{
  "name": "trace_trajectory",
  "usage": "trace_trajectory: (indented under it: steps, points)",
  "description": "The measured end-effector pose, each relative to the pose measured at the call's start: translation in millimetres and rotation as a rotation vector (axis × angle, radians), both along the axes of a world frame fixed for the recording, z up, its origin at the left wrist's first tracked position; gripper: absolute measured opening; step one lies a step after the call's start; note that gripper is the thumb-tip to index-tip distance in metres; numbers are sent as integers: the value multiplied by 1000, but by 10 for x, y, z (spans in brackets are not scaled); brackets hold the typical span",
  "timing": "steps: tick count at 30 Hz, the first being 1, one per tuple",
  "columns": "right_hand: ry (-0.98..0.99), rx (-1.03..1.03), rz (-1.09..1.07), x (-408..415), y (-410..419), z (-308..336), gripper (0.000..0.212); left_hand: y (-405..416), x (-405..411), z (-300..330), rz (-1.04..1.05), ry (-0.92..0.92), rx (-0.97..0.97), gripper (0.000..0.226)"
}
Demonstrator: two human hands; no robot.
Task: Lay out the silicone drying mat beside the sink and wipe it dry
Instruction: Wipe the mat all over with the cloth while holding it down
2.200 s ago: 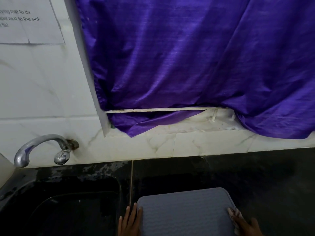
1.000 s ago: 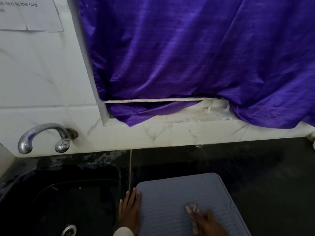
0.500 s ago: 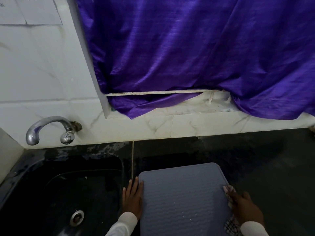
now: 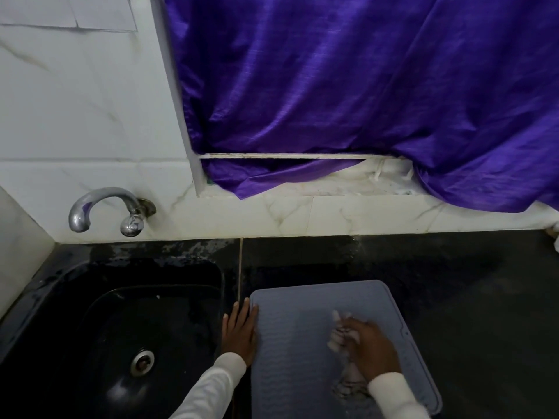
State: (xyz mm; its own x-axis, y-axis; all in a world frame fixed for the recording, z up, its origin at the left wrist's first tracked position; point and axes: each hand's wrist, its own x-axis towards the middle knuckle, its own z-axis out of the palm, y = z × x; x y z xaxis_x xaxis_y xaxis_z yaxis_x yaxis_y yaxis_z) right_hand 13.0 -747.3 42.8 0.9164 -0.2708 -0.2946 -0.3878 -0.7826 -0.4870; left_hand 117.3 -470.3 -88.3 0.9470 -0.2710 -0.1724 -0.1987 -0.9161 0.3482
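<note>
A grey ribbed silicone drying mat (image 4: 299,352) lies flat on the black counter, just right of the black sink (image 4: 99,328). My left hand (image 4: 240,335) rests flat, fingers together, on the mat's left edge, holding it down. My right hand (image 4: 370,346) sits on the mat's right half, closed on a crumpled white checked cloth (image 4: 340,337) that it presses against the surface. The cloth looks blurred with motion, and part of it trails under my wrist.
A chrome tap (image 4: 106,211) juts from the white tiled wall above the sink, whose drain (image 4: 142,361) shows. A purple curtain (image 4: 363,101) hangs over the window ledge behind. Dark counter (image 4: 469,297) stretches right of the mat; a pale object (image 4: 555,237) peeks in at the right edge.
My right hand with the cloth has swept from the mat's right edge leftward onto its middle. The view has tilted down a little. My left hand stays on the left edge.
</note>
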Motion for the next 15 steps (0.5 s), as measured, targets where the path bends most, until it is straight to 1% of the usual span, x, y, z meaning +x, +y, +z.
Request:
trace_trajectory:
  steps: [2,4,6,7,10,12,14,15]
  points:
    - [-77,90,71,65,439,-80,38,11,-6,-39,-15,-5,18,61]
    - [-56,64,130,117,928,-200,43,36,-11,-48,2,-31,-24,62]
    - [-31,45,185,110,1216,-376,43,60,21,-33,-11,45,-28,67]
    - [-9,4,206,99,1312,-461,42,70,43,-88,-26,20,-8,71]
    - [53,-94,253,103,1295,-659,45,52,45,-71,-26,5,10,74]
    - [47,-180,307,105,1231,-667,47,41,22,-37,-40,-4,-20,73]
    - [62,-161,319,114,1190,-630,45,41,19,-41,-52,4,-32,74]
    - [38,-183,327,119,1169,-623,44,37,24,-52,-55,5,-43,75]
